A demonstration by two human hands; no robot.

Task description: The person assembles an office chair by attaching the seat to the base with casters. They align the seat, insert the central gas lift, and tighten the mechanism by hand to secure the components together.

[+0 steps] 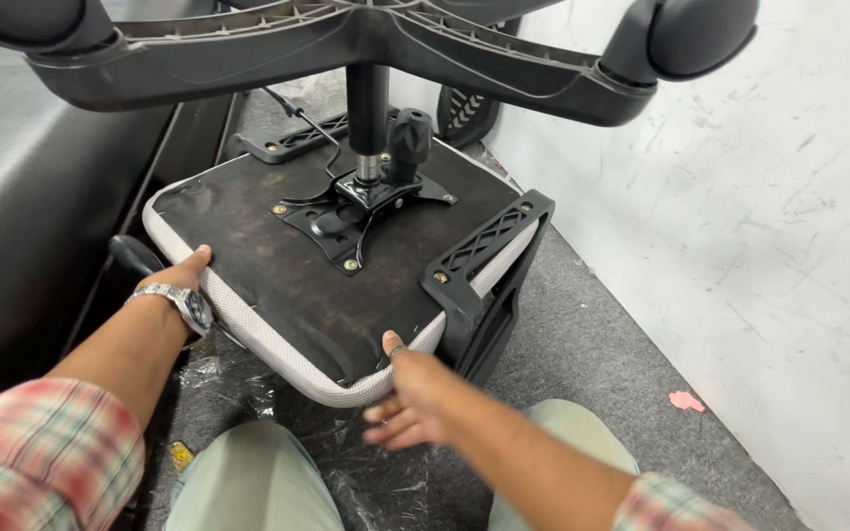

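Both forearms are bare below rolled sleeves of a red, white and green plaid shirt (41,447). A silver metal wristwatch (181,303) circles the left wrist. Pale grey-green trousers (253,482) cover the knees, probably cotton.

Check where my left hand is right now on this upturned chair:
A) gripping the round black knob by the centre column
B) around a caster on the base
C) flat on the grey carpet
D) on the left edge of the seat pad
D: the left hand, watch on its wrist, grips the left edge of the seat pad, well away from the knob.
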